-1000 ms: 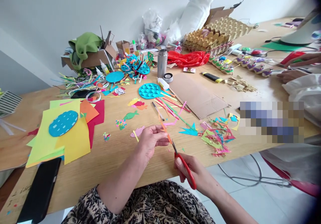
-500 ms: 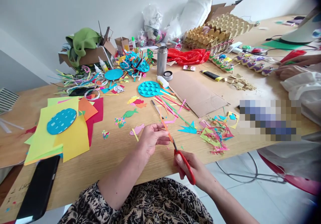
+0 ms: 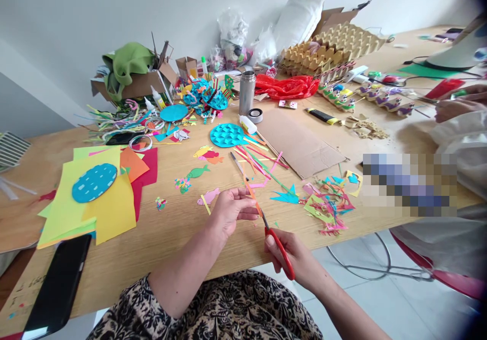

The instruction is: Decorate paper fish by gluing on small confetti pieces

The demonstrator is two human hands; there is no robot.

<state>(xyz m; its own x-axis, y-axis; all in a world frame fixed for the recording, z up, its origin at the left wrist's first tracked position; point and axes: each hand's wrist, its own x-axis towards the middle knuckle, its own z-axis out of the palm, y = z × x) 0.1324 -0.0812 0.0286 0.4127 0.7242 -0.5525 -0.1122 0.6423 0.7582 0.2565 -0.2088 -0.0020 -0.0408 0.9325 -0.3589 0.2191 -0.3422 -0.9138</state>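
Note:
Near the table's front edge, my left hand pinches a narrow orange paper strip. My right hand grips red-handled scissors, their blades at the strip's lower end. Past my left hand lie a pen and several coloured paper strips. These strips fan out from a blue scaled disc. A pink paper fish with a yellow strip across it lies left of my left hand, and a green paper fish lies farther back.
Paper scraps lie to the right, below a cardboard sheet. Coloured paper sheets and a black phone are at left. A metal bottle stands at the back. Another person's hand works at far right.
My hands, the scissors and the orange strip look almost unchanged. At far right the other person's hand has shifted. The whole view has moved very slightly.

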